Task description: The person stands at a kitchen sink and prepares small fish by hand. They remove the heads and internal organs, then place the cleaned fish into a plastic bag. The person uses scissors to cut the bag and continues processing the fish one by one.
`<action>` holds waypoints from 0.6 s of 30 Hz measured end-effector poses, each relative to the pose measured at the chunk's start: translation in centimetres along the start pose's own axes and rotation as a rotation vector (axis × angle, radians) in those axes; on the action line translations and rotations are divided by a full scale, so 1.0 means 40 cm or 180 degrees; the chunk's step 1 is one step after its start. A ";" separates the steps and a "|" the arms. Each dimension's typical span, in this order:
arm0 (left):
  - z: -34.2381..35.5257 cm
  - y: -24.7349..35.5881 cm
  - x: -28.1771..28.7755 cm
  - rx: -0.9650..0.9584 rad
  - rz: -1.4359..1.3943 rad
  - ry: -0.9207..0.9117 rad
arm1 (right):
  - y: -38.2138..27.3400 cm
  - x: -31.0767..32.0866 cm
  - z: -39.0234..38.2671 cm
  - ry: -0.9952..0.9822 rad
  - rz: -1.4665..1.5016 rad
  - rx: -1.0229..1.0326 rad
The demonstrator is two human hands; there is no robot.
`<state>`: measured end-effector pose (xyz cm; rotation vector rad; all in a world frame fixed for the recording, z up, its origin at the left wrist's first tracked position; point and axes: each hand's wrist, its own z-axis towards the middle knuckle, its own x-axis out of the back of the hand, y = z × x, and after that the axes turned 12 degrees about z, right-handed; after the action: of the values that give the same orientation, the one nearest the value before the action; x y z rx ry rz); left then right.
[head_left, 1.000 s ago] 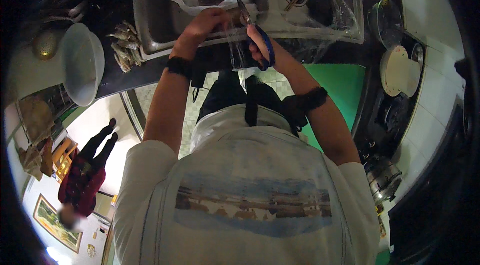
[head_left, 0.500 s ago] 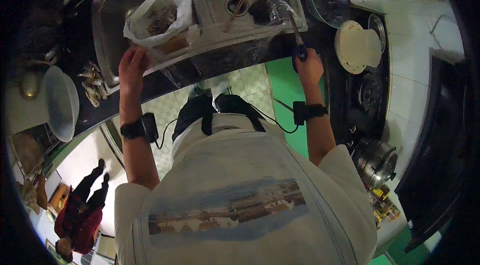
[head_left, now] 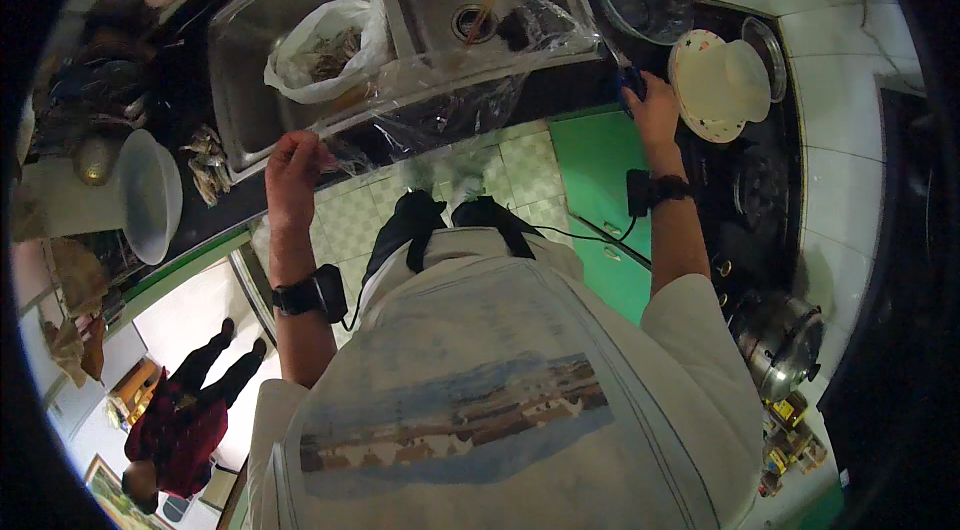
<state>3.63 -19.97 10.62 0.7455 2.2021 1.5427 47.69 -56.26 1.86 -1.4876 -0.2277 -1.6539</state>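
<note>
My left hand point(head_left: 291, 175) is closed, pinching one end of a sheet of clear plastic film point(head_left: 460, 110) in front of the sink's left basin. The film stretches rightward across the sink's front edge, and its far part reaches into the right basin. My right hand point(head_left: 655, 112) grips scissors point(head_left: 631, 82) by their dark blue handles, beside the sink's right front corner. The blades point away from me, toward the film's right end; whether they touch it I cannot tell. A white plastic bag point(head_left: 283, 80) with brownish scraps inside sits open in the left basin point(head_left: 235, 40).
Brownish dried pieces point(head_left: 206, 165) and a pale bowl point(head_left: 150, 200) lie left of the sink. On the right are a glass bowl point(head_left: 650, 5), a patterned plate point(head_left: 695, 95) and a steel pot point(head_left: 780, 350). Another person point(head_left: 190, 420) stands at the lower left.
The view has shifted. My left hand has drawn back a little from the bag, and the film now shows stretched more widely between my hands. The scissors stay in my right hand.
</note>
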 end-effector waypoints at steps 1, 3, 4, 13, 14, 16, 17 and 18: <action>-0.009 0.001 -0.011 0.0029 -0.0047 -0.0008 | 0.005 -0.011 0.009 -0.0007 -0.0068 -0.0021; -0.033 0.009 -0.027 0.0003 -0.0067 -0.0103 | 0.008 -0.032 0.016 0.0021 -0.0276 -0.0071; -0.045 0.015 -0.036 -0.0043 0.0031 -0.0050 | 0.004 -0.039 0.020 0.0057 -0.0410 -0.0099; -0.136 0.120 -0.101 -0.0261 -0.0005 -0.0083 | -0.521 -0.023 0.060 -0.0683 0.3685 -0.0388; -0.140 0.135 -0.109 -0.0275 -0.0096 -0.0138 | -0.615 -0.008 0.047 -0.1406 0.4310 -0.0169; -0.152 0.162 -0.116 -0.0463 -0.0124 -0.0221 | -0.783 0.016 0.013 -0.2456 0.4711 -0.0444; -0.158 0.174 -0.116 -0.0582 -0.0199 -0.0300 | -0.859 0.017 0.008 -0.2550 0.4509 -0.0329; -0.163 0.185 -0.112 -0.0710 -0.0011 -0.0186 | -0.919 0.019 0.009 -0.2653 0.4513 0.0006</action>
<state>5.19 -25.56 19.76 0.7069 1.9479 1.7067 22.62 -34.30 17.38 -1.5948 0.3420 0.1027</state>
